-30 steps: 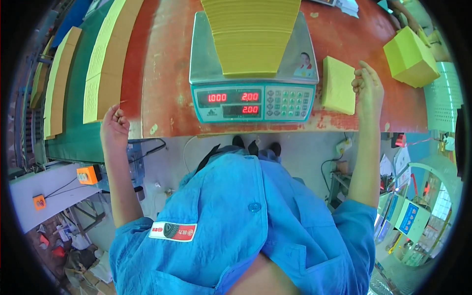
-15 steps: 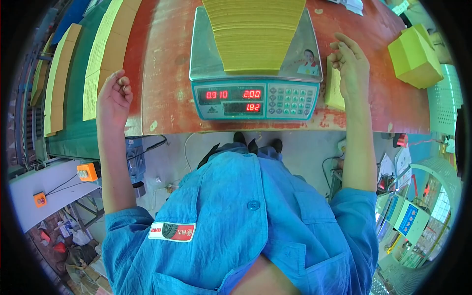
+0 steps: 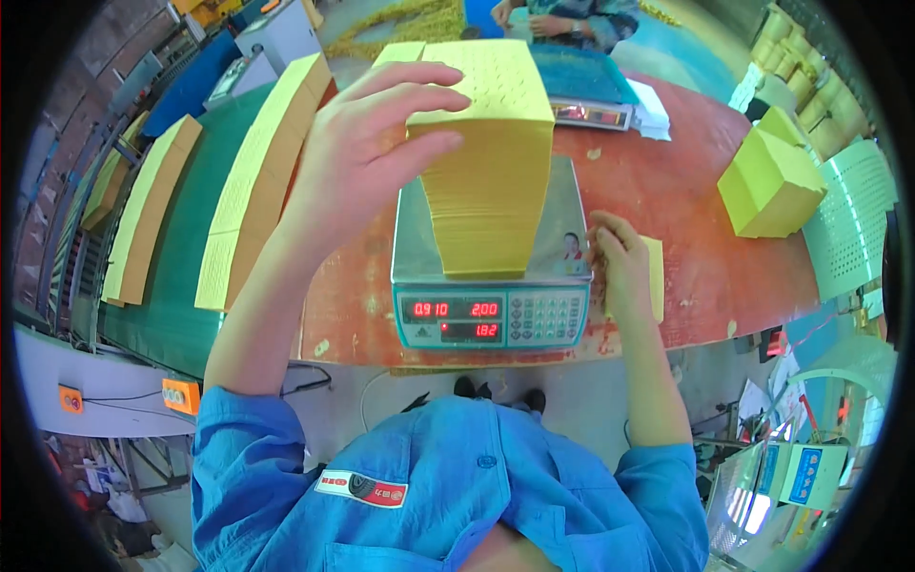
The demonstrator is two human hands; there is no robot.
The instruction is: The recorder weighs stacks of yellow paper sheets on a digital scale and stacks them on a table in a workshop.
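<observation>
A tall stack of yellow paper (image 3: 488,191) stands on the metal pan (image 3: 412,238) of a teal digital scale (image 3: 492,319) with lit red digits. My left hand (image 3: 376,133) reaches over the stack's upper left side, fingers stretched out and apart. It overlaps the stack's top edge in view; whether it touches the paper I cannot tell. To the right of the pan, my right hand (image 3: 621,262) hovers with loosely bent fingers and nothing visible in them. Partly behind that hand, a smaller yellow paper stack (image 3: 655,276) lies on the table.
The red table (image 3: 658,191) carries a second scale (image 3: 591,112) at the back, where another person's hands (image 3: 548,24) show. Yellow paper blocks (image 3: 770,181) sit at the right. Long rows of yellow paper (image 3: 257,191) line the green surface (image 3: 181,257) on the left.
My left hand has risen from the left side to the stack's top, its fingers straightening. My right hand stays beside the scale. The view has tilted up, showing more of the table's far side.
</observation>
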